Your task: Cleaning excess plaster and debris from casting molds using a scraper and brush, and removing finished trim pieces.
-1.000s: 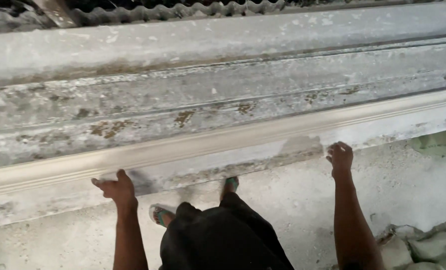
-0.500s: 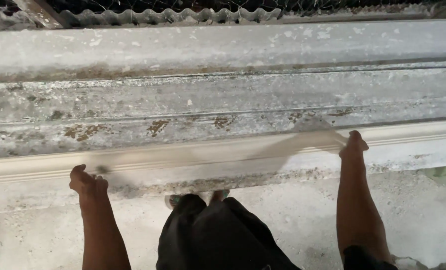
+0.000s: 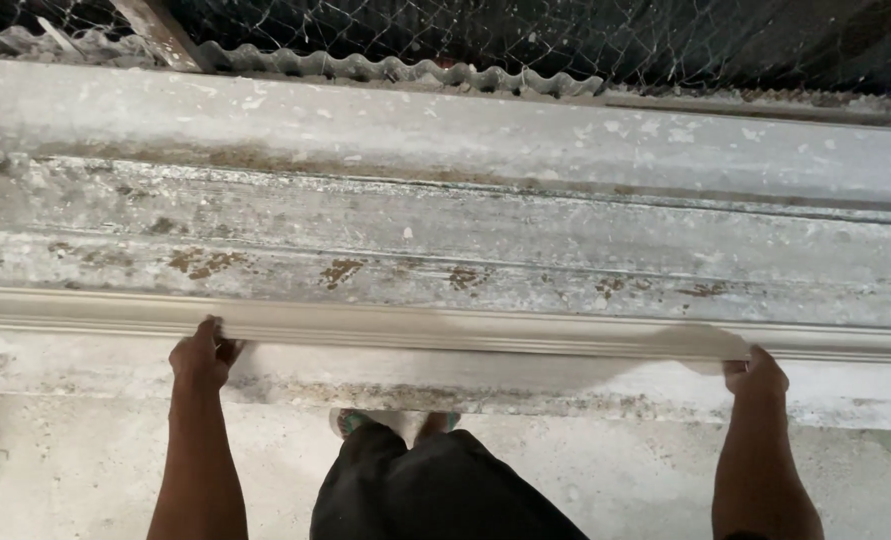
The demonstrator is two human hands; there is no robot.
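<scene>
Two hands grip a long pale moulding on a bench.

Left hand (image 3: 203,352) and right hand (image 3: 755,372), well apart, each close on the near edge of the moulding (image 3: 445,328), which runs along the front of the plaster-crusted bench (image 3: 445,240). Behind it, corrugated sheet (image 3: 385,68) and wire mesh (image 3: 565,35); below, dark shorts (image 3: 435,490) over a grey floor (image 3: 65,470).

Bare forearms, black trousers (image 3: 435,490), green sandal (image 3: 350,422)
</scene>
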